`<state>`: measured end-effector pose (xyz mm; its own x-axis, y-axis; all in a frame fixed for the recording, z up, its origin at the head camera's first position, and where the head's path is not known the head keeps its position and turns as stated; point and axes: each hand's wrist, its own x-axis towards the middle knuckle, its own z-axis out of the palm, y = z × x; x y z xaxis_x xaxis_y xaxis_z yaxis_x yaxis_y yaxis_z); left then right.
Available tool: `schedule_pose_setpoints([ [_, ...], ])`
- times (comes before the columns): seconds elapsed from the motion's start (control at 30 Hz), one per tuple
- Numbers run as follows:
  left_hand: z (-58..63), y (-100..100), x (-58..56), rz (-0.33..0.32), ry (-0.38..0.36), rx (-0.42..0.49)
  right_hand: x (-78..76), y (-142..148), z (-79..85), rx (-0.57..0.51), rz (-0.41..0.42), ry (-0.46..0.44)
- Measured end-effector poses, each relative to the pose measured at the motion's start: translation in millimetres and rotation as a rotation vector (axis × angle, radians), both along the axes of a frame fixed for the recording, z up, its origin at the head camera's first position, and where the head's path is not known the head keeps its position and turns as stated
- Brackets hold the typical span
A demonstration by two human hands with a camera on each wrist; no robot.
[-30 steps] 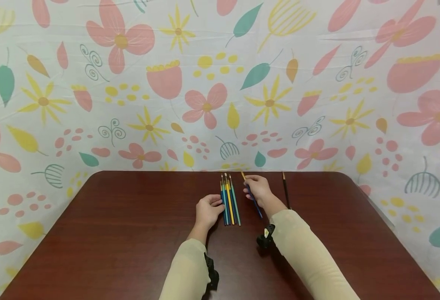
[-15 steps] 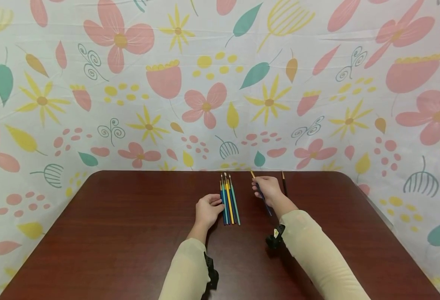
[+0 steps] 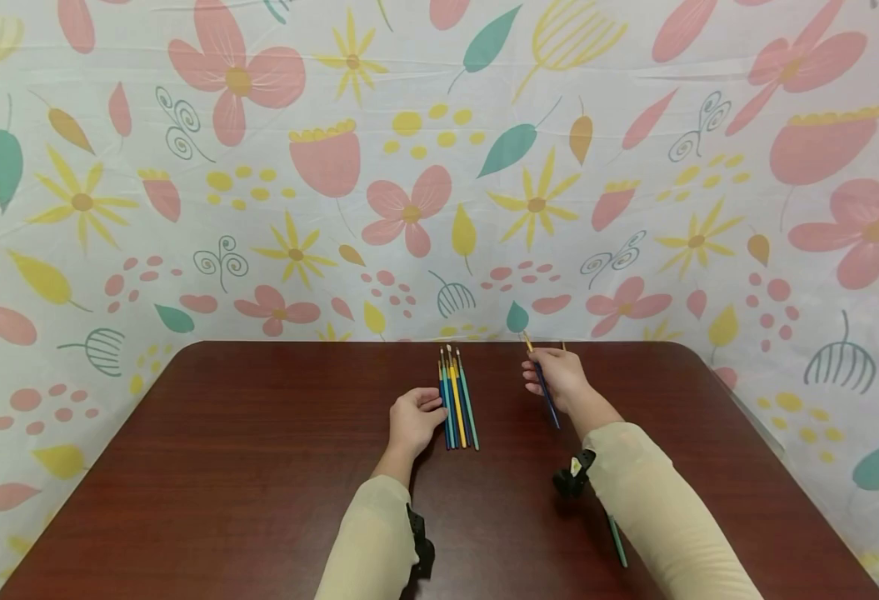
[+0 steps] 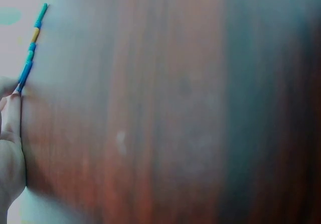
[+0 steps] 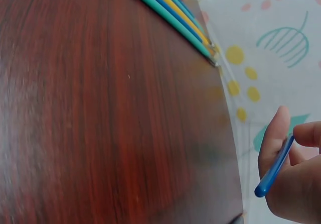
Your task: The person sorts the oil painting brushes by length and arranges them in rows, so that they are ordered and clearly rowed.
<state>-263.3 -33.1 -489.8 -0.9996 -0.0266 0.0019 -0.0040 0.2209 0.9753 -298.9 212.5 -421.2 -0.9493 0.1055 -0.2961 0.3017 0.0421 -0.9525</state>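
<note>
Several paintbrushes with blue, teal and yellow handles lie side by side near the table's far edge, bristles pointing away. My left hand rests at the left side of this row, thumb and fingertips touching the outermost handle. In the left wrist view the handle ends show beyond that hand. To the right of the row, my right hand pinches a dark blue paintbrush, its bristle end tilted up and left. The right wrist view shows its blue handle end between thumb and fingers.
Partly covered by the right forearm, a green handle lies on the brown table. Just past the right hand, a brush tip shows at the far edge. A floral cloth hangs behind the table.
My right hand has moved to the right with the blue paintbrush, now covering most of the black brush there. A green handle has come into sight beside the right forearm. The left hand has stayed put.
</note>
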Motion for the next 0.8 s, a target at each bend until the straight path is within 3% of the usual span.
schedule_pose_setpoints([
  [0.43,2.3,1,0.3,0.012,0.005,-0.024,8.0,39,6.7,-0.088,-0.036,0.023],
  [0.8,4.0,2,1.2,0.013,0.012,-0.034,3.4,72,4.7,0.049,-0.115,0.035],
])
